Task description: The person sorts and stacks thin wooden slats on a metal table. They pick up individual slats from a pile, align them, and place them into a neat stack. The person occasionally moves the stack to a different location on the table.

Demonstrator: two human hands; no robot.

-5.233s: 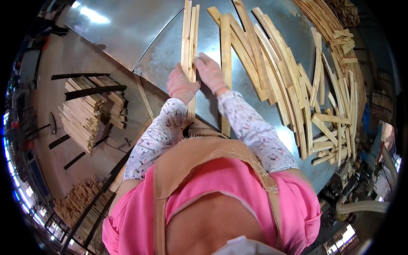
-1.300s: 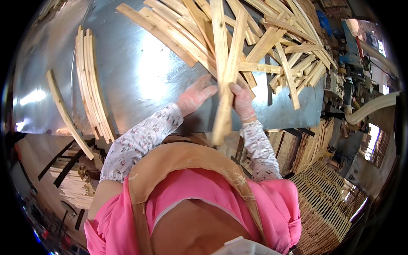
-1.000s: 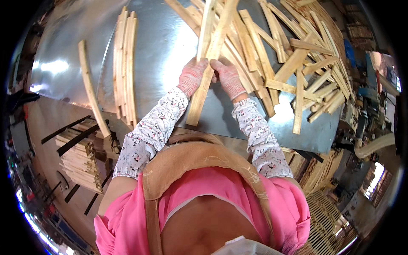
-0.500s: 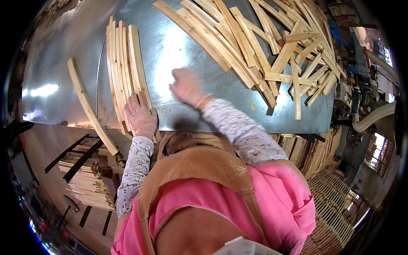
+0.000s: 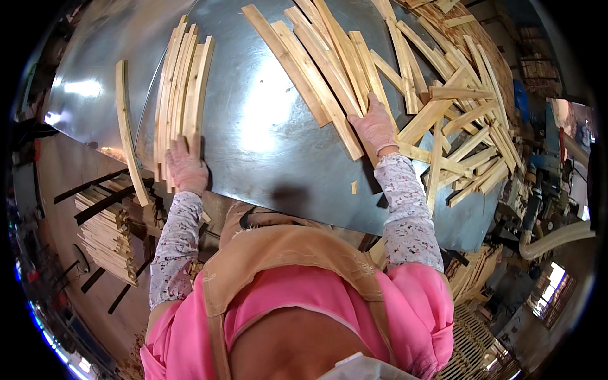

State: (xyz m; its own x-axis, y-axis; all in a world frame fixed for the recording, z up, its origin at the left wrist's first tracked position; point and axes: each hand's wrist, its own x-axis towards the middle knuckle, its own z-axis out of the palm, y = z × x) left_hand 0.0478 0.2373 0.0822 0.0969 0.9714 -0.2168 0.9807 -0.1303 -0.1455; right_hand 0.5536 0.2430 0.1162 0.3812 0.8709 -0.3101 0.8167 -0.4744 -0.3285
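Observation:
My left hand (image 5: 187,166), in a thin pinkish glove, lies with its fingers stretched out over the near end of a row of wooden strips (image 5: 182,88). Those strips lie side by side at the left of the metal-topped table (image 5: 253,171). Farther right, my right hand (image 5: 375,125), gloved too, closes round the near end of a wooden strip (image 5: 335,69) in a loose group. The thumb shows at its left side; the palm hides part of the strip's end. Beside that group, a longer strip (image 5: 316,104) reaches toward the table's near edge.
A single strip (image 5: 130,126) sits apart at the left, its near end past the table edge. A jumbled pile of strips (image 5: 465,120) covers the right side. Stacked wood (image 5: 104,234) stands below the table at left. A small wood chip (image 5: 354,188) lies near the front edge.
My right hand has swung right from the bare middle of the table to the loose strips and taken hold there. My left hand stays on the row; the whole view has shifted.

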